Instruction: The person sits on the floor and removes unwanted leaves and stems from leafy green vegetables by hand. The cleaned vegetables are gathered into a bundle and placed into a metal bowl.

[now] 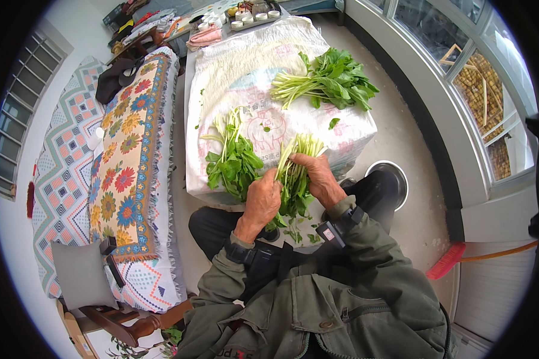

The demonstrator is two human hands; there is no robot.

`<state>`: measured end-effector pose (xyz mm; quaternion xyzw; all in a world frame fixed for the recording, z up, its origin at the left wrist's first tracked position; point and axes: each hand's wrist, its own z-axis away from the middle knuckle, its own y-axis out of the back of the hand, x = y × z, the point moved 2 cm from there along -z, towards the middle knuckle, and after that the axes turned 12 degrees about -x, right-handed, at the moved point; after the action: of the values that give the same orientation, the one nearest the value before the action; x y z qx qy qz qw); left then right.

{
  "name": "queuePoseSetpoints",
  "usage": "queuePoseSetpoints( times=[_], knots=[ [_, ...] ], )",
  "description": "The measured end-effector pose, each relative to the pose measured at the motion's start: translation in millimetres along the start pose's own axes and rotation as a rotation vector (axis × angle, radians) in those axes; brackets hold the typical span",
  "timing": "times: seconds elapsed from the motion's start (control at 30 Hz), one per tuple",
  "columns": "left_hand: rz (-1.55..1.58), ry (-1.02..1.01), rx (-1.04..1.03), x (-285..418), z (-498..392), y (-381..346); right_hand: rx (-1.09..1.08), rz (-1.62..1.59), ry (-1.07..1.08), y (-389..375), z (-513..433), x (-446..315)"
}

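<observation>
Both hands meet over the near edge of a table covered with a white woven plastic sack [224, 92]. My right hand [316, 177] grips a bunch of leafy greens [296, 186], pale stems up and leaves hanging over the edge. Against the bunch's left side, my left hand [265, 199] pinches stems between thumb and fingers. To its left lies a second pile of greens [236, 164], leaves towards me. A larger pile of greens [337, 80] rests at the sack's right, stems pointing left. Small loose leaves [333, 122] are scattered on the sack.
A pink cloth [204, 37] and a tray of white cups [255, 20] are at the table's far end. On the left stands a sofa with a floral cover [125, 152]. A metal basin [402, 179] is beside my right knee; a red broom [447, 261] leans farther right.
</observation>
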<state>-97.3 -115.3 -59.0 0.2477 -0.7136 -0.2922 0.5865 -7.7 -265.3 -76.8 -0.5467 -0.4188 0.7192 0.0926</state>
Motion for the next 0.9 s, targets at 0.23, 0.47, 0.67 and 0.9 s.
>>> queuePoseSetpoints(
  times=[0.23,0.47,0.67,0.9],
  knots=[
    [0.19,0.035,-0.071,-1.2,1.1,-6.4,-0.052,0.038,-0.086,5.5,6.2,2.2],
    [0.251,0.077,-0.098,-15.0,-2.4,-23.6,-0.045,0.004,-0.009,13.3,7.6,9.6],
    [0.242,0.082,-0.182,-30.0,-4.4,-26.7,-0.047,-0.024,0.008,9.6,9.0,6.5],
    [0.431,0.105,-0.241,-17.4,-6.2,-14.6,-0.061,0.027,-0.001,12.5,9.8,8.4]
  ],
)
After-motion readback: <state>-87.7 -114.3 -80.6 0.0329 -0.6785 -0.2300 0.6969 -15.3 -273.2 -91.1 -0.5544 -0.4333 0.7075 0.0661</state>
